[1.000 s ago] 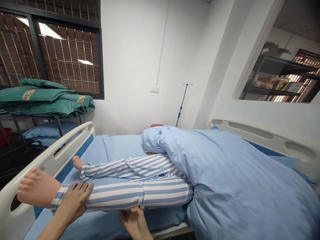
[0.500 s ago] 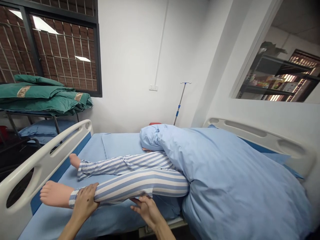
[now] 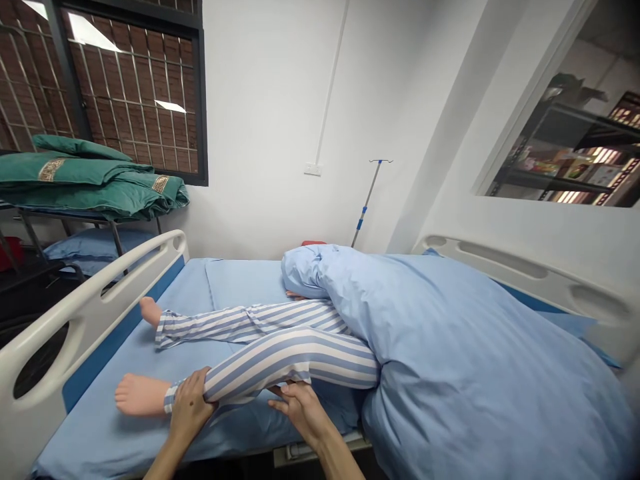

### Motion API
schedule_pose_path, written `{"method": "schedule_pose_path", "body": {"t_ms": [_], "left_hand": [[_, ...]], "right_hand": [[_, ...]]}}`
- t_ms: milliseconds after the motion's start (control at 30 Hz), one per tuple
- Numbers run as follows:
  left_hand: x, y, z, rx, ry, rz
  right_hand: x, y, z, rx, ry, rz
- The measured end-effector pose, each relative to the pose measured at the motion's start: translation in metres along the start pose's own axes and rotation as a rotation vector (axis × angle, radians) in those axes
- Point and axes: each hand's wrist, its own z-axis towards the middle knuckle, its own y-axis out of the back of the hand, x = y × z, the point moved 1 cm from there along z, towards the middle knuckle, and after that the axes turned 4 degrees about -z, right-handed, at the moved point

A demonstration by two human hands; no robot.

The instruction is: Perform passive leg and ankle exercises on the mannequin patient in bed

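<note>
Over the last second we have gone from a nearly straight leg to a bent one. The near leg (image 3: 260, 367), in its striped trousers, rises to a raised knee, and its foot (image 3: 140, 395) has been drawn back from the footboard (image 3: 86, 327) toward the quilt (image 3: 440, 320). The far leg (image 3: 215, 327) lies stretched out along the bedsheet (image 3: 235, 275), much as it did.

Our left hand (image 3: 193, 403) has its fingers wrapped narrowly over the trouser cuff, holding the shin just above the ankle. Our right hand (image 3: 303, 408) is under the knee, palm side up against the cloth — some of its fingers are loosely spread, others hidden by the fabric, so we cannot tell whether they grip or merely prop.

As we judge it, the bend means the leg is now being carried at two places, with the knee lift well under way. The foot hangs low over the sheet with a shadow beneath it — whether the heel touches, we cannot tell.
</note>
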Motion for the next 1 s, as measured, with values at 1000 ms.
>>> {"method": "schedule_pose_path", "body": {"t_ms": [1000], "left_hand": [[0.094, 0.092, 0.009, 0.054, -0.342, 0.29]], "right_hand": [[-0.112, -0.026, 0.033, -0.229, -0.146, 0.464]]}}
